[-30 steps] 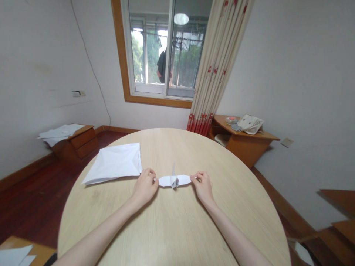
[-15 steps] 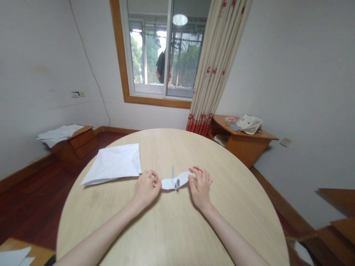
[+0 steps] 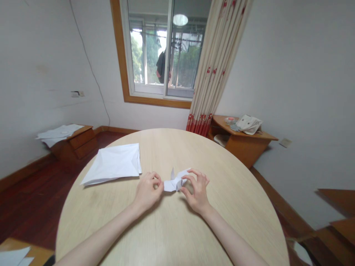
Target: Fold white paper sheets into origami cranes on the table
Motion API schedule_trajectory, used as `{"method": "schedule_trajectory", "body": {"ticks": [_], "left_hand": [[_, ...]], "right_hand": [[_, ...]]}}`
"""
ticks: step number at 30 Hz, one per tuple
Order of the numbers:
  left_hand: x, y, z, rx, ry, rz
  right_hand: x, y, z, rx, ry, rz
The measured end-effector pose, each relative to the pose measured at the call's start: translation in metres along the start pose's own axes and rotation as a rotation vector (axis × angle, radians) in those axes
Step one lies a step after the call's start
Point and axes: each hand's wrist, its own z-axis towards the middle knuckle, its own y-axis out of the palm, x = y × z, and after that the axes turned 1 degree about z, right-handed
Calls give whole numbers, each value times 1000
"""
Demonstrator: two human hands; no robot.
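A small white folded paper crane (image 3: 175,182) is between my hands, just above or on the round table. Its wings spread left and right, and one thin point sticks up on the far side. My left hand (image 3: 149,188) is closed, pinching the left wing's tip between thumb and fingers. On the other side, my right hand (image 3: 197,190) has its thumb and index finger at the crane's near folded point, while another finger reaches along the right wing. Fingers partly cover both ends. Left of the hands lies a stack of white paper (image 3: 115,162).
The round wooden table (image 3: 166,229) fills the foreground. A drawer cabinet with papers (image 3: 61,133) stands at the far left, and a corner desk (image 3: 244,142) with a cloth bag (image 3: 249,123) at the right. Behind hangs a curtain (image 3: 213,66) by the window.
My right hand has shifted from the right wing's tip inward to the crane's near point, its fingers now bent into a pinch. My left hand and the crane moved slightly right.
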Motion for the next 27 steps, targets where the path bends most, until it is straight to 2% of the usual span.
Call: {"method": "schedule_trajectory", "body": {"ticks": [7, 14, 19, 27], "left_hand": [[5, -4, -2, -63, 37, -127], [0, -1, 2, 32, -3, -328], [-7, 8, 1, -15, 21, -463], [-7, 13, -3, -46, 97, -495]], "right_hand": [[2, 5, 0, 20, 24, 10], [5, 7, 0, 34, 66, 129], [6, 7, 0, 19, 78, 229], [4, 7, -1, 5, 36, 257]]}}
